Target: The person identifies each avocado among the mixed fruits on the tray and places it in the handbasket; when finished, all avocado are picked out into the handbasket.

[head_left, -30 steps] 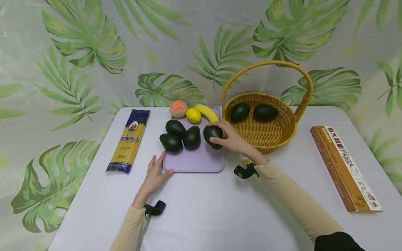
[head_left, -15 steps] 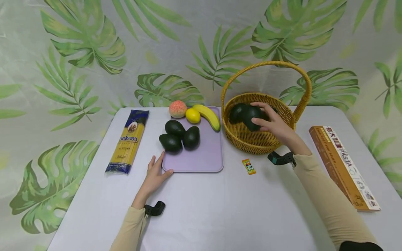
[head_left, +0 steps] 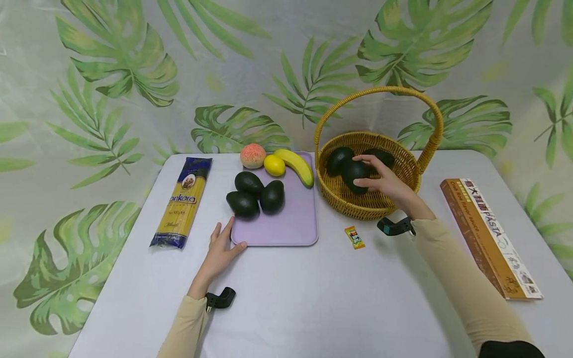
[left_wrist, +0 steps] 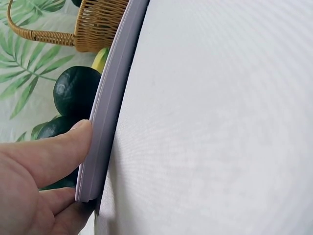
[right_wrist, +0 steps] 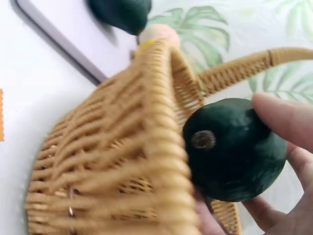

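Note:
In the head view my right hand (head_left: 380, 181) grips a dark green avocado (head_left: 355, 176) inside the wicker basket (head_left: 369, 211). The right wrist view has this avocado (right_wrist: 234, 149) between thumb and fingers, just beyond the woven rim. Two more avocados lie in the basket, one (head_left: 338, 160) left of the held one and another (head_left: 380, 157) partly behind my hand. My left hand (head_left: 219, 251) touches the near left corner of the lilac tray (head_left: 291, 231), fingers extended and thumb at the front edge. Three avocados (head_left: 272, 197) sit together on the tray.
A peach (head_left: 252, 156), a lemon (head_left: 274, 165) and a banana (head_left: 294, 166) lie at the tray's back. A spaghetti packet (head_left: 183, 201) lies left, a pasta box (head_left: 490, 238) right. One small candy packet (head_left: 355, 237) is before the basket, whose tall handle (head_left: 380, 90) arches above.
My right hand has carried an avocado from the tray rightward into the basket, then shifted slightly left and lower. The candy packet has come into full view. My left hand has stayed at the tray corner.

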Demonstrator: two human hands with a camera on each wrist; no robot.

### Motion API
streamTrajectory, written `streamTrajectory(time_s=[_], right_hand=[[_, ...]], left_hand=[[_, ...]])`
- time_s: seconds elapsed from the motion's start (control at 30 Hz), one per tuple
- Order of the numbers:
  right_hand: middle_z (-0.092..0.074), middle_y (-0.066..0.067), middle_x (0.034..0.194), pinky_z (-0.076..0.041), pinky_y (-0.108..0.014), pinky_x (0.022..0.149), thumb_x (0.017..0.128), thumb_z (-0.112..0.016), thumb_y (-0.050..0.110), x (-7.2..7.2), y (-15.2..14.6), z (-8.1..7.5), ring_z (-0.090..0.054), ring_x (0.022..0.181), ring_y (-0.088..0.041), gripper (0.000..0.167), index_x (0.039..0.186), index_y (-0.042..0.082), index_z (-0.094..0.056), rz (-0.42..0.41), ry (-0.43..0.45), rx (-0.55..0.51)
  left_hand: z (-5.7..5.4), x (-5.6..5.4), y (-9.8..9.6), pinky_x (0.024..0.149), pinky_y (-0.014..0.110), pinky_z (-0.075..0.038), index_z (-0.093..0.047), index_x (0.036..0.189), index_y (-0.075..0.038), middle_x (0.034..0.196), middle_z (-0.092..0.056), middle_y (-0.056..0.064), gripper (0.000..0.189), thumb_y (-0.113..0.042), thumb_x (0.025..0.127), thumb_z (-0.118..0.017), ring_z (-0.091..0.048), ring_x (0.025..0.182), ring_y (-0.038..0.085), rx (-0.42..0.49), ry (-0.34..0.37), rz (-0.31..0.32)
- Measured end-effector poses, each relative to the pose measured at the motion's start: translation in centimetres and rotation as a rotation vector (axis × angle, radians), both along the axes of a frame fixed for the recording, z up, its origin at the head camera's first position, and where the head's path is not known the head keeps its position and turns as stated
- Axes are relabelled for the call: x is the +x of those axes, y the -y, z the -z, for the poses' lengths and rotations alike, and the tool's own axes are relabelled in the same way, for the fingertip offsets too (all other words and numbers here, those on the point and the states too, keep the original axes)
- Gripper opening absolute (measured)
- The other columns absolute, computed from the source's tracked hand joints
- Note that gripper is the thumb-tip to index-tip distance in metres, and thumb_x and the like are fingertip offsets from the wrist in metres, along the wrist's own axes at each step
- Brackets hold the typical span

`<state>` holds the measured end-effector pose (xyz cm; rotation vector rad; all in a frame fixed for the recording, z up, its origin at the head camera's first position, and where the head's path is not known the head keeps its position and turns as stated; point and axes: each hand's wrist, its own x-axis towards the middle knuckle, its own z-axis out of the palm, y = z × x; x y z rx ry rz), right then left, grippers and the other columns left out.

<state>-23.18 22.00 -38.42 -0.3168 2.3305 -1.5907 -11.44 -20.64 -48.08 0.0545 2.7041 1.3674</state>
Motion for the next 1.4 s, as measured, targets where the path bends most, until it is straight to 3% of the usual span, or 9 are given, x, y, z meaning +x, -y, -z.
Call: streamTrajectory(time_s=[0.3, 0.5, 0.67, 0.83, 0.93, 1.2, 1.4], right_hand=[[-0.014, -0.019, 0.154, -0.045, -0.053, 0.083, 0.094, -0.06, 0.007, -1.2, 2.8, 1.5, -0.031, 0.125, -0.04, 0.059, 0.146, 0.009, -0.033, -0.042, -0.008, 0.054], [-0.026, -0.028, 0.147, -0.037, -0.058, 0.096, 0.092, -0.056, -0.001, -1.4, 3.4, 1.8, -0.035, 0.126, -0.044, 0.053, 0.143, 0.001, -0.038, -0.034, -0.009, 0.083], [-0.035, -0.027, 0.143, -0.028, -0.059, 0.103, 0.091, -0.058, 0.001, -1.1, 3.3, 1.6, -0.028, 0.133, -0.043, 0.05, 0.139, 0.0, -0.044, -0.013, -0.054, 0.136], [-0.04, -0.024, 0.14, -0.034, -0.057, 0.1, 0.094, -0.059, 0.006, -0.5, 2.9, 1.2, -0.041, 0.124, -0.042, 0.047, 0.139, 0.002, -0.044, 0.03, -0.104, 0.117], [-0.041, -0.023, 0.139, -0.041, -0.054, 0.096, 0.096, -0.058, 0.01, -0.2, 2.8, 0.7, -0.048, 0.116, -0.041, 0.046, 0.139, 0.002, -0.044, 0.03, -0.124, 0.049], [-0.046, -0.024, 0.133, -0.05, -0.045, 0.087, 0.099, -0.054, 0.017, 1.4, 5.1, -1.0, -0.058, 0.103, -0.041, 0.045, 0.139, 0.0, -0.042, -0.11, -0.123, -0.096], [-0.046, -0.02, 0.136, -0.051, -0.044, 0.085, 0.096, -0.058, 0.013, 2.0, 8.4, -0.2, -0.062, 0.1, -0.037, 0.048, 0.139, 0.002, -0.043, -0.206, -0.097, -0.08]], left_hand=[[0.0, 0.0, 0.0, 0.105, 0.069, -0.007, -0.019, 0.152, -0.001, 0.155, -0.015, 0.025, 0.079, -0.023, 0.092, -0.065, 0.005, 0.142, 0.042, 0.001, -0.001, 0.003], [0.2, 0.0, 0.1, 0.105, 0.068, -0.007, -0.018, 0.152, -0.002, 0.155, -0.014, 0.024, 0.08, -0.023, 0.092, -0.066, 0.006, 0.142, 0.041, -0.003, -0.004, 0.007], [0.1, 0.0, 0.1, 0.105, 0.068, -0.007, -0.016, 0.153, -0.003, 0.155, -0.013, 0.024, 0.081, -0.023, 0.092, -0.065, 0.007, 0.142, 0.04, -0.004, 0.005, 0.005], [0.1, 0.0, 0.1, 0.105, 0.068, -0.008, -0.016, 0.153, -0.003, 0.155, -0.012, 0.025, 0.081, -0.022, 0.091, -0.066, 0.007, 0.142, 0.04, -0.004, 0.008, 0.007], [0.1, 0.0, 0.1, 0.105, 0.068, -0.008, -0.016, 0.153, -0.003, 0.155, -0.012, 0.025, 0.081, -0.022, 0.092, -0.066, 0.007, 0.142, 0.04, -0.006, 0.01, 0.005], [0.0, 0.0, 0.1, 0.105, 0.068, -0.008, -0.017, 0.152, -0.001, 0.155, -0.014, 0.025, 0.08, -0.021, 0.092, -0.066, 0.006, 0.142, 0.041, -0.008, -0.003, 0.002], [0.1, 0.1, 0.0, 0.105, 0.068, -0.008, -0.019, 0.152, -0.001, 0.154, -0.014, 0.027, 0.079, -0.022, 0.091, -0.066, 0.005, 0.141, 0.042, -0.005, -0.012, -0.002]])
